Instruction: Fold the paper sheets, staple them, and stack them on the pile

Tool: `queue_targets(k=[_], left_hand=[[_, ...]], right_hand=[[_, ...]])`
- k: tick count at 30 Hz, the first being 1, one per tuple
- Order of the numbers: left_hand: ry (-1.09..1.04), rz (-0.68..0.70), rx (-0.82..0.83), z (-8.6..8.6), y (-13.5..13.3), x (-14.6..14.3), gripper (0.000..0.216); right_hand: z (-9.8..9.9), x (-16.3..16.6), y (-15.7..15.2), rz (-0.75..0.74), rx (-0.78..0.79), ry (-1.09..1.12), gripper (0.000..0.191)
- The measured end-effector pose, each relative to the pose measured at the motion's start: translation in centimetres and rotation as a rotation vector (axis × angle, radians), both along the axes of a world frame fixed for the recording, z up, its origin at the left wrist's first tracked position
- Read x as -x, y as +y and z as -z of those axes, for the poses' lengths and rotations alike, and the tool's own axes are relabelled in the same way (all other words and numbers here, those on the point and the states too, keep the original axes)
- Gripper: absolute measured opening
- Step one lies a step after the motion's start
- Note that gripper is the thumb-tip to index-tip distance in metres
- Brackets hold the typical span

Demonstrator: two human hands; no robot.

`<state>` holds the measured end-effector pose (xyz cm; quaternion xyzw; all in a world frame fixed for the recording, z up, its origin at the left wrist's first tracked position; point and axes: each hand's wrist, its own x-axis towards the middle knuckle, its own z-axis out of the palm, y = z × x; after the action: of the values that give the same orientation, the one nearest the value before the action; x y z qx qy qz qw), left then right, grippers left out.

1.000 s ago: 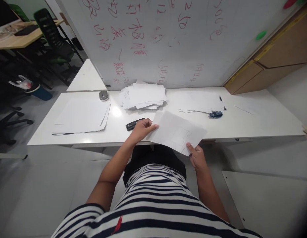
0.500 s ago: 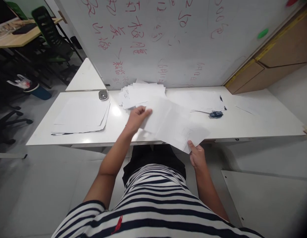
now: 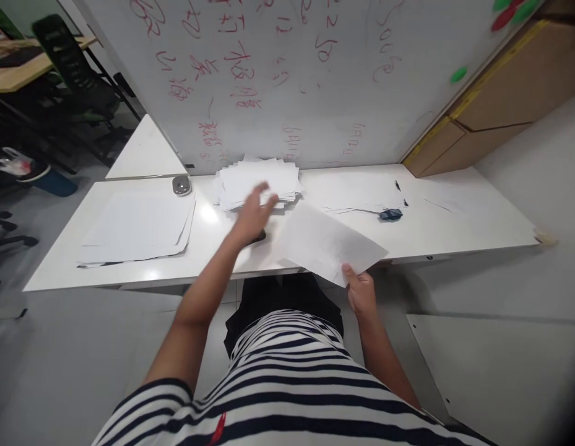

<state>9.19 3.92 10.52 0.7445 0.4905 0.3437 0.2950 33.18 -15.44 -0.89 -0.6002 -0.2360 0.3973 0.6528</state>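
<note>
My right hand [image 3: 361, 292] pinches the near corner of a white paper sheet [image 3: 331, 241], thumb on top; whether it is one sheet or more I cannot tell. The paper is tilted over the desk's front edge. My left hand [image 3: 255, 214], slightly blurred, is open with thumb and fingers apart and holds nothing. It reaches over the near side of an uneven stack of papers [image 3: 263, 176] by the whiteboard; contact is unclear. Under that wrist a small dark object [image 3: 258, 237] lies on the desk, mostly hidden.
A flatter pile of large sheets [image 3: 134, 226] lies at left, with a grey rounded case [image 3: 181, 185] behind it. Further right are more papers [image 3: 356, 191] and a dark blue crumpled item [image 3: 390, 214]. The whiteboard [image 3: 268, 118] and cardboard boxes [image 3: 491, 80] border the white desk [image 3: 463, 235].
My left hand has let go of paper and moved slightly left, its fingers spreading over the stack. My right hand keeps its sheet. The whole view has shifted a little.
</note>
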Motion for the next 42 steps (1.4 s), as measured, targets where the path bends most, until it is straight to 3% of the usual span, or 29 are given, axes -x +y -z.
queue_targets(k=[2,3,6,11,15,19,23,26,29,31,37,42], left_hand=[[-0.076,0.335,0.155,0.8,-4.5,-0.7,0.064],[-0.113,0.376,0.212,1.4,-6.4,-1.2,0.065],[-0.224,0.187,0.198,4.0,-10.0,-2.5,0.044],[-0.219,-0.117,0.103,8.1,-10.9,-3.0,0.028],[-0.155,-0.086,-0.12,8.9,-10.6,-1.7,0.025],[-0.233,-0.176,-0.014,9.1,-10.6,-1.0,0.028],[-0.301,-0.258,-0.099,8.4,-9.8,0.3,0.044],[0.04,-0.319,-0.217,7.9,-7.8,2.3,0.042],[0.453,-0.291,-0.135,8.1,-5.6,4.1,0.039],[0.583,-0.244,-0.063,8.6,-4.8,4.7,0.039],[0.555,-0.147,-0.053,8.6,-4.8,5.4,0.042],[0.532,-0.014,-0.062,8.2,-4.8,6.0,0.039]], right_hand=[[-0.4,-0.7,0.8,-0.019,0.002,-0.108,0.045],[-0.6,-1.1,1.3,-0.034,-0.001,-0.17,0.045],[-1.2,-1.9,3.2,-0.096,0.018,-0.344,0.049],[-1.6,-0.7,4.4,-0.191,0.173,-0.544,0.059],[-1.3,1.5,3.7,-0.107,0.128,-0.71,0.053],[-0.7,2.8,2.9,-0.119,0.096,-0.768,0.053],[-0.7,2.1,1.5,0.035,0.171,-0.733,0.054],[-0.7,1.1,0.8,-0.013,0.26,-0.534,0.051],[-0.3,0.6,0.6,-0.11,0.241,-0.178,0.05],[-0.1,0.6,0.5,-0.132,0.228,-0.017,0.049],[0.1,1.0,0.1,-0.268,0.23,0.145,0.048],[0.1,1.3,0.3,-0.446,0.281,0.116,0.048]])
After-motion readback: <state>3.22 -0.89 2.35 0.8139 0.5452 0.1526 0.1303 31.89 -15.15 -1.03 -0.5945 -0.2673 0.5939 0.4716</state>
